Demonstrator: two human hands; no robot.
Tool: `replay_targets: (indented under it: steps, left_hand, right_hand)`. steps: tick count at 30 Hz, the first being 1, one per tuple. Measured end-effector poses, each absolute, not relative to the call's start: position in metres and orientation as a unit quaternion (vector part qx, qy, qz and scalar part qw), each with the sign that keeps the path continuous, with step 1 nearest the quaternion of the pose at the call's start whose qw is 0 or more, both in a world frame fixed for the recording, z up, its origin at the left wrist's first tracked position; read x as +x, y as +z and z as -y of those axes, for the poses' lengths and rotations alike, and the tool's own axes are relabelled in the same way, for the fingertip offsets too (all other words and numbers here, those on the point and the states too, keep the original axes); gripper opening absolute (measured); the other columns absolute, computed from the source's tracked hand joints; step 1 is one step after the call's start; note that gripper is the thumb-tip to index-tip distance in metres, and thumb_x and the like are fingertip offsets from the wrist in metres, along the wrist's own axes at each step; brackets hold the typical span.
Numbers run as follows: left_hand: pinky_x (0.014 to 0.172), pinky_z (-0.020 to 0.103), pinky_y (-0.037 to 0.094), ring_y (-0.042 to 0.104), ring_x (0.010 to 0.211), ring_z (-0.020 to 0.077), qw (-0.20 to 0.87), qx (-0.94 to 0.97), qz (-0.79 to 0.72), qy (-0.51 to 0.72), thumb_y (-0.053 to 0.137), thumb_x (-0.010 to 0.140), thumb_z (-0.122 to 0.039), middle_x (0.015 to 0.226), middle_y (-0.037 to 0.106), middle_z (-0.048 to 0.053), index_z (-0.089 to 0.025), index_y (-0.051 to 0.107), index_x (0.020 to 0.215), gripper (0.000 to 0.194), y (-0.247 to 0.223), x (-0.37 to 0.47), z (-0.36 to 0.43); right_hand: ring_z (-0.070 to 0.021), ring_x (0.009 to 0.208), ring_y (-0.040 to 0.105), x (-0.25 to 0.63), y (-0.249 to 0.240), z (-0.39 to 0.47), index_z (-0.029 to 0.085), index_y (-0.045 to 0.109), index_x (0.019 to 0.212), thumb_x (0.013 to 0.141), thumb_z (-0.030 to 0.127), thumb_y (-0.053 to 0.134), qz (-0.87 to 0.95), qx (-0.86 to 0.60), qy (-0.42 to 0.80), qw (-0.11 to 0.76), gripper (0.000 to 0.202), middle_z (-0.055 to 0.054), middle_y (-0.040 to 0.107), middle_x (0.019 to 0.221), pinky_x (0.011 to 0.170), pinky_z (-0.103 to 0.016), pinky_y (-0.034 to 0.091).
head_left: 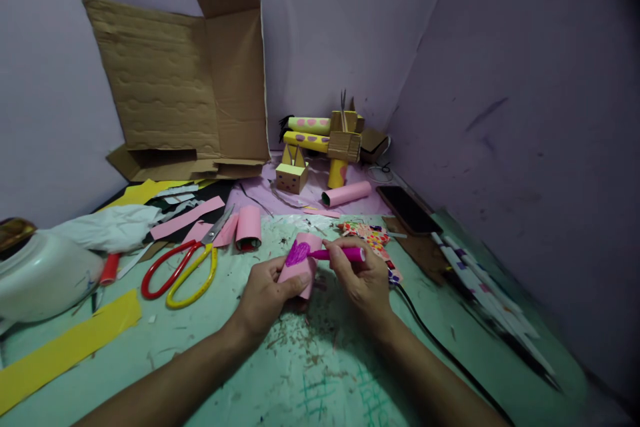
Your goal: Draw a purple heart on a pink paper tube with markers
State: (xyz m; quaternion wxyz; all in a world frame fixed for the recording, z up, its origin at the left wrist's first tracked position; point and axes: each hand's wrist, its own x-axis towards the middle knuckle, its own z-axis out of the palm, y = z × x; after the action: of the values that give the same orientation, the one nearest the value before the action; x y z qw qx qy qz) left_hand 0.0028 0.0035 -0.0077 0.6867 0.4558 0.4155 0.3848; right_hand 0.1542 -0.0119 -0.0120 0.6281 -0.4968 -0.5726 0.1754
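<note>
My left hand (270, 290) is closed round a pink paper-covered tube (303, 273), holding it tilted above the table. A purple heart-like patch (299, 253) is coloured on the tube's upper side. Between the thumb and fingers of my right hand (364, 277) is a purple marker (353, 254), its tip at the right edge of the patch. Behind my right hand lies an object wrapped in flowery paper (367, 233), with a black cord (440, 340) running from its near end toward me.
Scissors (195, 273) with red and yellow handles lie at left, near a short pink tube (249, 228) and a yellow strip (70, 350). Cardboard (175, 80) leans on the back wall. Cardboard animal figures (345, 140) stand behind a long pink tube (347, 194). Right are a phone (409, 209) and several markers (480, 280).
</note>
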Motion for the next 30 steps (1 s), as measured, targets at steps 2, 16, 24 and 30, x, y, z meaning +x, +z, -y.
replay_targets:
  steps: [2, 16, 24, 30]
  left_hand:
    - [0.047, 0.022, 0.042, 0.050, 0.053, 0.0116, 0.686, 0.454, -0.419, 0.384, 0.077, 0.062, -0.031, 0.059, 0.056, 0.000, -0.011, 0.064, 0.071, 0.025, -0.0063, 0.0027, -0.0037]
    - [0.052, 0.023, 0.036, 0.047, 0.057, 0.0111, 0.662, 0.499, -0.407, 0.384, 0.074, 0.066, -0.033, 0.061, 0.056, 0.001, -0.010, 0.066, 0.075, 0.026, -0.0117, 0.0006, -0.0051]
    - [0.047, 0.021, 0.039, 0.048, 0.053, 0.0102, 0.680, 0.470, -0.413, 0.382, 0.076, 0.064, -0.033, 0.057, 0.054, -0.001, -0.012, 0.062, 0.069, 0.026, -0.0092, 0.0019, -0.0035]
    - [0.045, 0.021, 0.040, 0.048, 0.050, 0.0097, 0.684, 0.463, -0.409, 0.387, 0.076, 0.063, -0.032, 0.056, 0.054, -0.001, -0.011, 0.062, 0.069, 0.026, -0.0100, 0.0021, -0.0036]
  right_hand:
    - [-0.0157, 0.061, 0.065, 0.1536, -0.0107, 0.0127, 0.020, 0.063, 0.076, 0.083, 0.024, 0.057, 0.578, -0.495, 0.170, 0.626, 0.010, 0.000, 0.067, 0.066, 0.060, -0.027, 0.051]
    - [-0.0156, 0.060, 0.067, 0.1508, -0.0096, 0.0133, 0.023, 0.064, 0.073, 0.080, 0.020, 0.059, 0.595, -0.467, 0.141, 0.638, 0.009, 0.003, 0.068, 0.065, 0.093, -0.040, 0.049]
    - [-0.0155, 0.056, 0.064, 0.1529, -0.0096, 0.0120, 0.023, 0.062, 0.072, 0.081, 0.023, 0.058, 0.579, -0.487, 0.138, 0.640, 0.010, 0.002, 0.067, 0.064, 0.091, -0.042, 0.049]
    - [-0.0142, 0.054, 0.061, 0.1524, -0.0097, 0.0114, 0.022, 0.062, 0.071, 0.082, 0.023, 0.056, 0.572, -0.496, 0.132, 0.640, 0.013, 0.003, 0.064, 0.062, 0.092, -0.042, 0.048]
